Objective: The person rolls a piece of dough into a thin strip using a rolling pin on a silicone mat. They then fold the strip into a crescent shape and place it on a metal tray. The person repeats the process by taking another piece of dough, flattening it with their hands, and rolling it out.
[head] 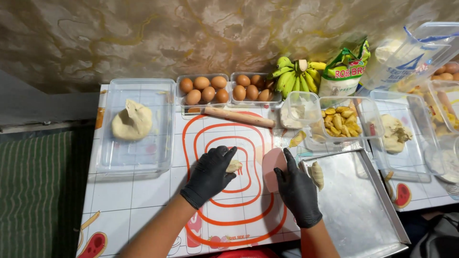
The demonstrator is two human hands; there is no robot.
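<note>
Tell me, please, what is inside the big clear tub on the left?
The clear tub holds one lump of dough; whatever lies beneath the lump is covered.

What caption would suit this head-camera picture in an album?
Black-gloved left hand presses a small dough piece on a baking mat; right hand holds a pink scraper.

Small dough piece (234,166) mostly covered by the left hand (209,176) fingers — only one end shows. Pink scraper (272,165) lower part hidden behind the right hand (297,191). Metal tray (356,200) near corner cut off by the bottom edge. At the tabletop's right edge, clear containers (442,95) run out of frame — contents too blurred to tell. Egg boxes (228,89): rear eggs partly hidden. Forearms cut off at the bottom.
</note>
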